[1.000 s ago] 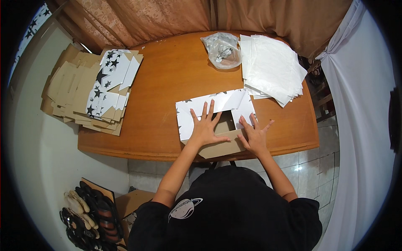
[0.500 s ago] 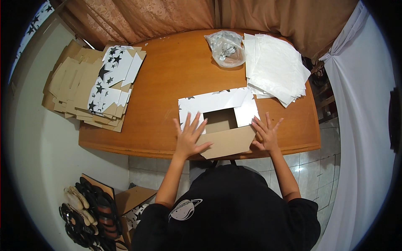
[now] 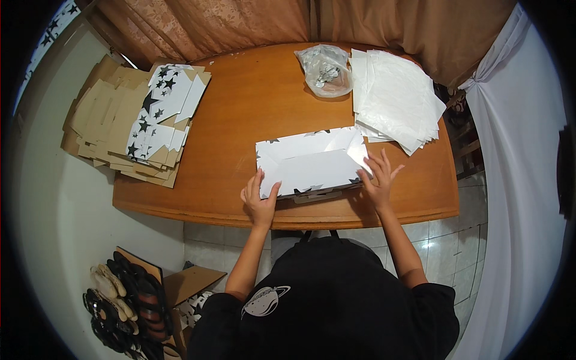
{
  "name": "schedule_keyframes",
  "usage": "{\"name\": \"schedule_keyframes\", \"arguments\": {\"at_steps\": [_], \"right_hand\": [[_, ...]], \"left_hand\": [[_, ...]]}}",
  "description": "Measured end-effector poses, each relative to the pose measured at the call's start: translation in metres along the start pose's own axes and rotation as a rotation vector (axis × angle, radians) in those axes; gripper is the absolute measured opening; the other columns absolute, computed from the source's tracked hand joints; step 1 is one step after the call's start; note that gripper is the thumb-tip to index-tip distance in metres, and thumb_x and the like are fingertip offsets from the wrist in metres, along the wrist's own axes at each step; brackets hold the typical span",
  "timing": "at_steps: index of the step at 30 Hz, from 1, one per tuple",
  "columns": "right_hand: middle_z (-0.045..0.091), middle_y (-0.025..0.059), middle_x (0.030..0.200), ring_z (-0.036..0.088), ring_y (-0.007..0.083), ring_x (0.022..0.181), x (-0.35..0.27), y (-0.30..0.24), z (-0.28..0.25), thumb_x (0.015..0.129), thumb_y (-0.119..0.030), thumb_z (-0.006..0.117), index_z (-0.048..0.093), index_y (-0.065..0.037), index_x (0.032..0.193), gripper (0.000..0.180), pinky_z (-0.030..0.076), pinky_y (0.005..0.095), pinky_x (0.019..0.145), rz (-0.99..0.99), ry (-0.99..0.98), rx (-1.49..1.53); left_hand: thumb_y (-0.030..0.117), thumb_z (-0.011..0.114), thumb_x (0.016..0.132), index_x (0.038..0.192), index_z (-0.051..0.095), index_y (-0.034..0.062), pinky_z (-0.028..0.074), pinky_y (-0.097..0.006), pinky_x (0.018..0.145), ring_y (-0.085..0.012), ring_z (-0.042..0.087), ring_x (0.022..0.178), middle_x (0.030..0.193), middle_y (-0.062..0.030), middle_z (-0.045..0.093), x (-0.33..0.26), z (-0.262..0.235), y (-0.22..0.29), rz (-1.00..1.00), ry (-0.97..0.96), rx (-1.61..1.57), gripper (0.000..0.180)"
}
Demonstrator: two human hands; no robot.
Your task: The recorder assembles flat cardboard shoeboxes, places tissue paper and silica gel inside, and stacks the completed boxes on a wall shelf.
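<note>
A white cardboard box [image 3: 312, 163] with black stars lies near the front edge of the table, its top flaps folded down. At its near left corner, my left hand [image 3: 260, 201] grips with the thumb on the near side and the fingers along the left end. My right hand [image 3: 378, 183] holds the near right corner between thumb and forefinger, the other fingers spread out past the right end. The box's underside and inside are hidden.
At the table's left lies a stack of flat cardboard box blanks [image 3: 114, 117], some star-printed. A clear plastic bag [image 3: 327, 72] and a pile of white paper sheets [image 3: 396, 99] sit at the back right. Several sandals [image 3: 135, 303] are piled at lower left beside a brown cardboard piece [image 3: 193, 284].
The brown near flap has been folded over, and the opening is covered by white panels. Both hands have moved from lying spread beside the flap to gripping the box's near corners.
</note>
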State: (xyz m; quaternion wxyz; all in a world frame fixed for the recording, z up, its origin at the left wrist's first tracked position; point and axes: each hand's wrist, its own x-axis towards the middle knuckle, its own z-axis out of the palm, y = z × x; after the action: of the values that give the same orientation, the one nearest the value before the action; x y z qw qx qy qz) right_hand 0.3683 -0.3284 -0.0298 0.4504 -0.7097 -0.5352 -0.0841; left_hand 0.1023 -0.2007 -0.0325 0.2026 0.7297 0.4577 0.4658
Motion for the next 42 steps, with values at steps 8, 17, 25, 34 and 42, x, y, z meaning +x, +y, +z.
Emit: {"name": "schedule_keyframes", "arguments": {"at_steps": [8, 17, 25, 34, 42], "right_hand": [[0.04, -0.0057, 0.136, 0.011, 0.0349, 0.135, -0.015, -0.019, 0.013, 0.074, -0.046, 0.064, 0.057, -0.03, 0.115, 0.045, -0.016, 0.0708, 0.09, -0.175, -0.228, -0.347], [0.04, -0.0096, 0.136, 0.009, 0.0371, 0.135, -0.014, -0.005, 0.02, 0.074, -0.052, 0.058, 0.058, -0.031, 0.112, 0.043, -0.016, 0.0705, 0.09, -0.262, -0.159, -0.385], [0.033, -0.0008, 0.141, 0.006, 0.0382, 0.135, -0.023, -0.013, 0.021, 0.081, -0.045, 0.057, 0.054, -0.031, 0.12, 0.042, -0.015, 0.0703, 0.091, -0.167, -0.129, -0.319], [0.029, 0.0044, 0.143, 0.008, 0.0385, 0.135, -0.018, -0.034, 0.023, 0.086, -0.033, 0.047, 0.049, -0.025, 0.126, 0.041, -0.014, 0.0714, 0.089, -0.122, -0.186, -0.421], [0.019, 0.0075, 0.147, 0.011, 0.0341, 0.135, 0.029, -0.081, 0.074, 0.089, -0.045, 0.037, 0.033, -0.022, 0.136, 0.052, -0.006, 0.074, 0.091, -0.207, -0.547, -0.318]], "left_hand": [[0.045, 0.068, 0.071, 0.112, 0.061, 0.0233, 0.014, -0.053, 0.099, -0.0253, 0.033, 0.124, 0.132, -0.0001, 0.045, -0.008, -0.001, 0.008, 0.393, -0.215, 0.389, 0.047], [0.052, 0.068, 0.067, 0.107, 0.062, 0.0251, 0.009, -0.06, 0.101, -0.0283, 0.027, 0.128, 0.134, 0.0029, 0.043, -0.004, 0.001, -0.004, 0.477, -0.217, 0.449, 0.048], [0.049, 0.058, 0.078, 0.125, 0.049, 0.0167, -0.003, -0.067, 0.097, -0.0331, 0.02, 0.132, 0.141, -0.0065, 0.03, 0.002, -0.006, 0.023, 0.343, -0.34, 0.423, 0.058], [0.057, 0.03, 0.088, 0.139, 0.019, 0.0012, -0.003, -0.064, 0.1, -0.0381, 0.006, 0.135, 0.145, -0.023, 0.01, 0.048, 0.034, 0.026, 0.171, -0.564, 0.657, 0.077], [0.056, 0.011, 0.091, 0.142, 0.008, 0.007, -0.006, -0.055, 0.104, -0.0383, -0.004, 0.135, 0.147, -0.0192, -0.004, 0.046, 0.038, 0.018, 0.149, -0.401, -0.256, 0.071]]}}
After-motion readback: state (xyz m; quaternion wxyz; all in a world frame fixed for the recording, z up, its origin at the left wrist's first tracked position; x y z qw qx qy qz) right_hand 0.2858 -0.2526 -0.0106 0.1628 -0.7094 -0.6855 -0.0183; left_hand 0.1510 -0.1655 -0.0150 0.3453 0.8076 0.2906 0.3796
